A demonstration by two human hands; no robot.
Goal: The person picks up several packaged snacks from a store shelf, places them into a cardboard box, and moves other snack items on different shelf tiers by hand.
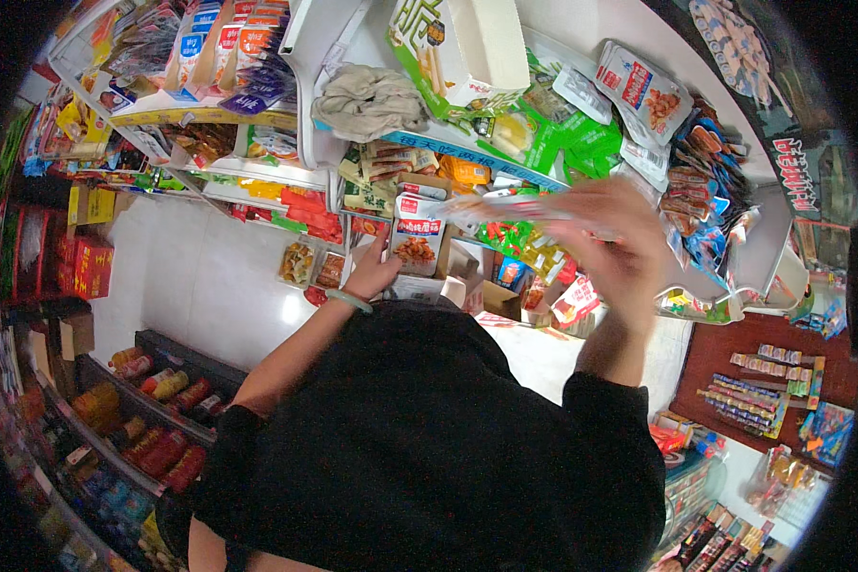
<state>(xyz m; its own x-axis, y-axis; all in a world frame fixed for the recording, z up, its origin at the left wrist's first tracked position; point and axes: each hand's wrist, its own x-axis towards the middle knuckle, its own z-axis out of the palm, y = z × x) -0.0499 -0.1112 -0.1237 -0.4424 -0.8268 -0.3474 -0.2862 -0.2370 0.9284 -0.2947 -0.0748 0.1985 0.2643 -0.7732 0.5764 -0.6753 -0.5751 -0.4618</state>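
My left hand (374, 270), a pale green bangle at its wrist, holds the left side of a narrow cardboard display box (436, 187). Inside stand flat snack packets (417, 236) with a white and red front and a picture of food. Over the lower shelf, to the right of that box, my right hand (615, 225) is blurred by motion. A thin, shiny packet (497, 209) sticks out leftward from its fingers; the print on it is too smeared to make out. Similar packets (647, 89) lie stacked on the upper shelf beyond my right hand.
A grey cloth (370, 101) and a tilted green and white carton (465, 61) rest on the upper shelf, beside loose green packets (579, 146). Below are candy bags (522, 243) and small cardboard boxes (500, 300). Drink bottles (164, 390) fill a rack behind at left.
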